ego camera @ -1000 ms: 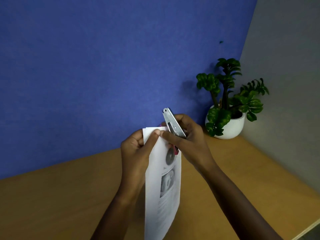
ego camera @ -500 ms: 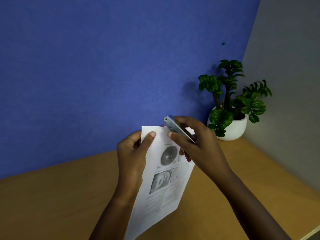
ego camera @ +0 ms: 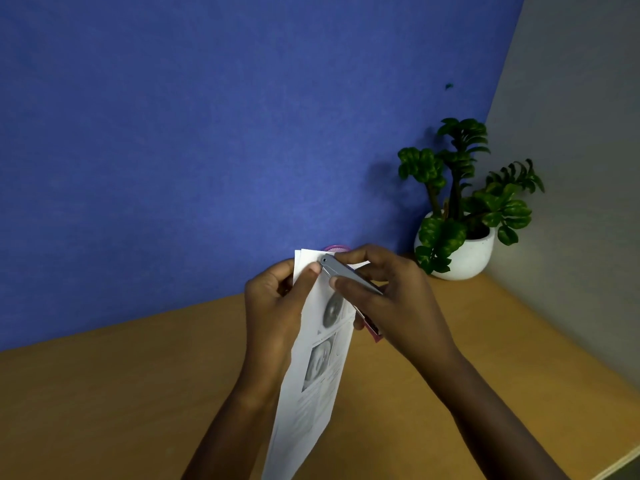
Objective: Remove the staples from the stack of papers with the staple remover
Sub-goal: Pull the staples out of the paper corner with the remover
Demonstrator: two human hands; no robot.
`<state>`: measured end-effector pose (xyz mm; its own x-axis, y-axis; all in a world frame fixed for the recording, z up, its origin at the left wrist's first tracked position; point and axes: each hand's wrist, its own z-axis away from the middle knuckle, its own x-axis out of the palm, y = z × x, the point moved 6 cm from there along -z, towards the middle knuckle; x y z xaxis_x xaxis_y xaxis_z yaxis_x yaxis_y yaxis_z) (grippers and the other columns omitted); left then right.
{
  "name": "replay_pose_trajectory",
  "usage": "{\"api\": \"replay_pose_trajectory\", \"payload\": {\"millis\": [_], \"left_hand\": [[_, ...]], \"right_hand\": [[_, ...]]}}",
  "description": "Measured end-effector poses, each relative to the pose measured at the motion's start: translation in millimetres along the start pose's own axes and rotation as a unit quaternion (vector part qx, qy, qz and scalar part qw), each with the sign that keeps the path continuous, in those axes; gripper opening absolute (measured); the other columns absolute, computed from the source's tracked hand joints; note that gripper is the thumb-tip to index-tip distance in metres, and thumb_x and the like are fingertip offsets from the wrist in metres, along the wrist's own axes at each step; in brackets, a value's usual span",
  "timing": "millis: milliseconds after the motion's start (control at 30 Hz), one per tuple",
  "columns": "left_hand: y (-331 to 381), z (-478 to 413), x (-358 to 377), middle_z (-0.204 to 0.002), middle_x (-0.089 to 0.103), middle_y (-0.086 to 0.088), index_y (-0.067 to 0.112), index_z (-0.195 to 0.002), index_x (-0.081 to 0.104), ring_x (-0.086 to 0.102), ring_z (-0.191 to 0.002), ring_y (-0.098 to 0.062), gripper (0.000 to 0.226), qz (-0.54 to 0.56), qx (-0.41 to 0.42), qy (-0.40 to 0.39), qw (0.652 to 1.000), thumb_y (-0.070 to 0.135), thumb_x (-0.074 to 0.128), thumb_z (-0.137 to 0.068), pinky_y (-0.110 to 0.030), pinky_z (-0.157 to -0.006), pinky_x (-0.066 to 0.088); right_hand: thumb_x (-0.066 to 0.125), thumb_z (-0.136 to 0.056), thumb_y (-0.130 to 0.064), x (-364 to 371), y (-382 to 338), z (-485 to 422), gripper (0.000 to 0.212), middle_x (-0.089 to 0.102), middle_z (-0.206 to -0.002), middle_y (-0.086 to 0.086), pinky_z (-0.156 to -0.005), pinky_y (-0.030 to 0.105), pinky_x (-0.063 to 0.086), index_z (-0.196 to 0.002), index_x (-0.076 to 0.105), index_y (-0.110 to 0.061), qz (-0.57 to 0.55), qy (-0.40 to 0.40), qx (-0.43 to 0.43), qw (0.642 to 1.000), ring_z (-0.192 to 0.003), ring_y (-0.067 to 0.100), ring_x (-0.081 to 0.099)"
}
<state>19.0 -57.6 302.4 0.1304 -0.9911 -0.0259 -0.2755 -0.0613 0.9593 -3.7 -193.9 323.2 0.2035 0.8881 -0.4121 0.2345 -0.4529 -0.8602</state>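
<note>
Both forearms raised from below, converging at centre. Left hand (ego camera: pixel 273 306) upright, thumb forward, fingers curled behind, pinching the paper stack (ego camera: pixel 317 358). Right hand (ego camera: pixel 391 299) palm-down, thumb and index clamped on the staple remover (ego camera: pixel 346 273).

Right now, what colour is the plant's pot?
White, seen in the head view: the plant pot.
</note>
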Motion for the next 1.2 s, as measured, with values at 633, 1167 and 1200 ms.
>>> {"api": "replay_pose_trajectory", "payload": {"millis": [633,1167,1200], "left_hand": [[-9,-39,10,-0.062,0.058,0.004,0.008,-0.069,0.063,0.058,-0.06,-0.014,0.012,-0.103,0.118,0.062,0.986,0.011,0.065,-0.08,-0.023,-0.056,0.046],[-11,-43,14,-0.061,0.058,0.007,0.007,-0.07,0.065,0.057,-0.058,-0.008,0.012,-0.099,0.158,0.112,0.976,0.012,0.064,-0.081,-0.017,-0.055,0.043],[-13,-45,14,-0.062,0.059,0.007,0.007,-0.071,0.065,0.058,-0.059,-0.012,0.011,-0.095,0.144,0.103,0.98,0.012,0.064,-0.081,-0.024,-0.057,0.046]], "right_hand": [[0.067,-0.079,-0.018,11,22,-31,0.019,0.073,-0.078,0.012,-0.059,0.028,0.052,-0.094,0.067,-0.007,-0.105,0.065,0.052,0.991,-0.044,0.008,0.059],[0.063,-0.083,-0.021,21,28,-25,0.024,0.071,-0.099,0.014,-0.061,0.027,0.051,-0.104,0.065,-0.01,-0.144,0.124,0.06,0.98,-0.077,0.034,0.067],[0.064,-0.082,-0.02,19,29,-26,0.025,0.071,-0.099,0.014,-0.062,0.027,0.051,-0.104,0.066,-0.009,-0.139,0.118,0.057,0.982,-0.078,0.034,0.067]]}}
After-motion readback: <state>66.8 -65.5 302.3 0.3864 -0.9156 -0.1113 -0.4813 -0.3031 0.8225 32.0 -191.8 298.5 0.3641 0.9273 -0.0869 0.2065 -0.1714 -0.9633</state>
